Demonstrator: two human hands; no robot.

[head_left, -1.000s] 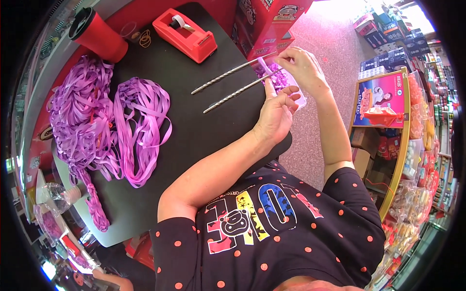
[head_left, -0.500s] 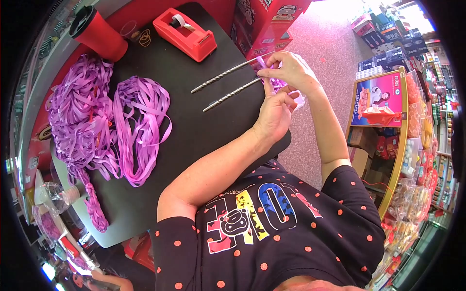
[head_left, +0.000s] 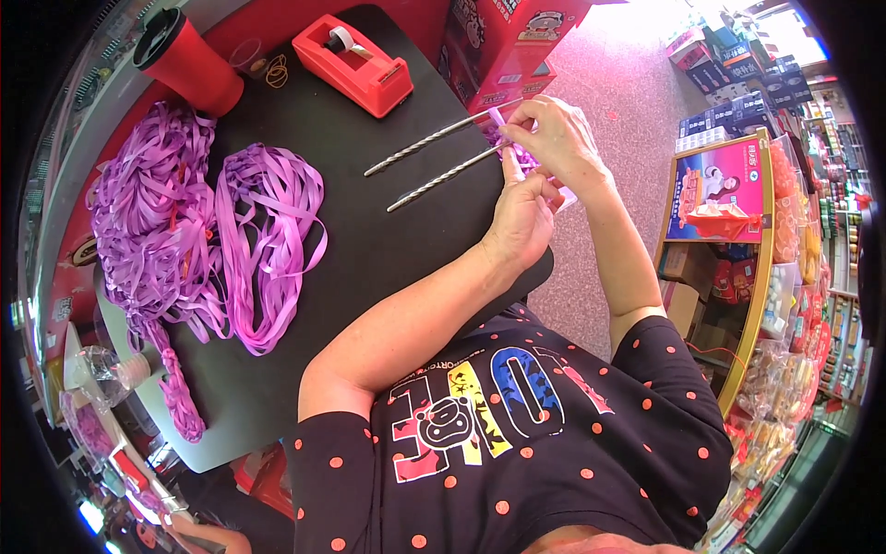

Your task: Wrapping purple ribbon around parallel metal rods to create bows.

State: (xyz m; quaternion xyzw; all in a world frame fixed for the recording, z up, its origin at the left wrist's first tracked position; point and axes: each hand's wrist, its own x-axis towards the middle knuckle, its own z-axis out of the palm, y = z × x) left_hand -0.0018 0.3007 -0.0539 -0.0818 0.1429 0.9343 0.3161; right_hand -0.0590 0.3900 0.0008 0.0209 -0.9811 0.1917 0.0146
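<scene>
Shop interior, speckled floor [head_left: 618,111] at 1 o'clock; gold-edged display stand [head_left: 715,254] at 3 o'clock. Clock positions read from the centre of the view.

Black tabletop [head_left: 388,249], carrying:
- Red tumbler [head_left: 196,69], dark lid, leaning, 10 o'clock.
- Rubber bands [head_left: 277,72], between 10 and 11 o'clock.
- Red tape dispenser [head_left: 388,88], 11 o'clock.
- Purple ribbon heap [head_left: 152,217], between 9 and 10 o'clock.
- Looped purple ribbon hank [head_left: 242,254], 9 o'clock, just beside the heap.

Two twisted metal rods [head_left: 448,177], near 12 o'clock, roughly parallel, free ends toward 10 o'clock, other ends running to the hands.

Purple ribbon strip [head_left: 496,117], between 12 and 1 o'clock, at the rods.

Right hand [head_left: 558,143], 1 o'clock: thumb and fingertips narrowed in a pinch, apparently on the strip.

Left hand [head_left: 524,217], between 1 and 2 o'clock, below the right: index finger extended toward the nearer rod; remaining fingers curled, their hold partly hidden, cannot tell.
</scene>
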